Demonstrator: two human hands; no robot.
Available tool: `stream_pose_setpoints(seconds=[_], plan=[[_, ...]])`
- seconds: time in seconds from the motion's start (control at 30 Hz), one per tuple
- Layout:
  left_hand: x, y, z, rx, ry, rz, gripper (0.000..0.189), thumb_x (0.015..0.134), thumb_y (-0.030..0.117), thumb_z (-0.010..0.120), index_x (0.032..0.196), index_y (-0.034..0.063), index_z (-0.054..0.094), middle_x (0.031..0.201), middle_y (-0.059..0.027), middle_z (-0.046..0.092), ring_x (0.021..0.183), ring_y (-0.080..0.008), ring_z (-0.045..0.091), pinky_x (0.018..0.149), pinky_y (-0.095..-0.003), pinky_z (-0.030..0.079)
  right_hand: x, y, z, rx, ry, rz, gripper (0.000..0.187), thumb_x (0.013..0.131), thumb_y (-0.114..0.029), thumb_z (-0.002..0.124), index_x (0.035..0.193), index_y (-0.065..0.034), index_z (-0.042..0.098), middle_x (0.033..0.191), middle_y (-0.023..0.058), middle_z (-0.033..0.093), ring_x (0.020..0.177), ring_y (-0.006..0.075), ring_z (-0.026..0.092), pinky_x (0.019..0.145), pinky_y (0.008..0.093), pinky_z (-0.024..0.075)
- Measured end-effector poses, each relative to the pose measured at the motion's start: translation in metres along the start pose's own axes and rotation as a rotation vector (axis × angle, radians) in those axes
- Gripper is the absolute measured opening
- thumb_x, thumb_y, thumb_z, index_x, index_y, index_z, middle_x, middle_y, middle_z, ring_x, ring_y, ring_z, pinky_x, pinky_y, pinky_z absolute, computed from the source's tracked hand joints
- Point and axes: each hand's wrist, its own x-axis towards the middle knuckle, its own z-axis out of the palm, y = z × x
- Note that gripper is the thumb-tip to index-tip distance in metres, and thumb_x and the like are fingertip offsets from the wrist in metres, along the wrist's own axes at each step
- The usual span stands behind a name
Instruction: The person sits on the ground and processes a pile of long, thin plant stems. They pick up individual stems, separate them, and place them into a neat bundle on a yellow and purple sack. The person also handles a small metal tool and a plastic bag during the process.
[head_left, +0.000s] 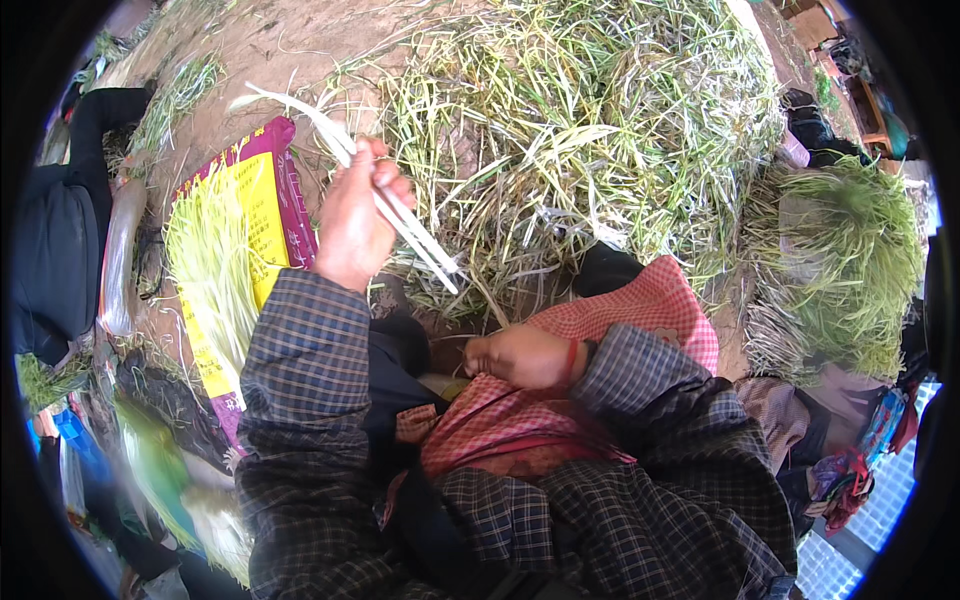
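My left hand (364, 214) is closed around a few pale stalks of what look like blanched garlic chives (420, 236). Their white ends point down to the right, and the leafy tips stick out up to the left. My right hand (525, 356) is blurred, its fingers curled above the red checked apron (622, 300) on my lap. A thin dry strand (493, 301) runs close to its knuckles; whether it is held cannot be made out. Left of my left forearm, a bundle of yellow-green chives (214, 259) lies on a yellow and purple printed sack (264, 199).
A wide heap of loose leaf trimmings (570, 135) covers the dirt ground ahead. Stacked green chives (847, 262) stand at the right. Another person in dark clothes (56, 247) sits at the left, beside a roll of clear plastic (122, 255). More chives (154, 465) lie at lower left.
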Motion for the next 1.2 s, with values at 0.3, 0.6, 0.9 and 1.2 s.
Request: stream_pose_setpoints(seconds=[0.3,0.6,0.9,1.2], plan=[[-0.094,-0.070,0.026,-0.024,0.074,-0.535,0.028,0.088,0.021,0.043,0.112,0.0102,0.036,0.065,0.0003,0.040,0.045,-0.0048,0.031,0.040,-0.0177,0.026,0.043,0.061,-0.026,-0.356,0.410,0.331,0.030,0.077,-0.037,0.048,0.078,-0.0091,0.059,0.074,0.0118,0.059,0.073,0.0284,0.057,0.064,0.0410,0.0454],[-0.107,-0.057,0.013,-0.008,-0.095,-0.888,0.023,0.090,0.023,0.037,0.089,0.0025,0.047,0.047,0.0036,0.031,0.042,-0.0073,0.031,0.042,-0.0213,0.028,0.086,0.195,-0.018,-0.003,0.542,0.600,0.015,0.073,-0.018,0.050,0.080,-0.0064,0.056,0.074,0.0134,0.059,0.072,0.0275,0.057,0.063,0.0365,0.0449],[-0.057,-0.012,0.010,-0.076,0.031,-0.437,0.029,0.091,0.021,0.034,0.093,-0.0032,0.049,0.059,-0.0023,0.041,0.045,-0.0083,0.037,0.041,-0.0202,0.032,0.173,0.231,-0.076,-0.556,0.388,0.447,0.021,0.076,-0.011,0.047,0.096,-0.0053,0.055,0.097,0.0115,0.054,0.095,0.0252,0.049,0.082,0.0353,0.0424],[-0.045,-0.011,0.010,-0.014,0.034,-0.431,0.020,0.086,0.018,0.047,0.094,-0.0002,0.050,0.066,-0.0023,0.049,0.048,-0.0045,0.039,0.040,-0.0156,0.027,0.161,0.235,-0.099,-0.420,0.030,0.833,0.033,0.084,-0.029,0.044,0.110,-0.0079,0.046,0.098,0.0165,0.057,0.088,0.0298,0.056,0.074,0.0394,0.0444]])
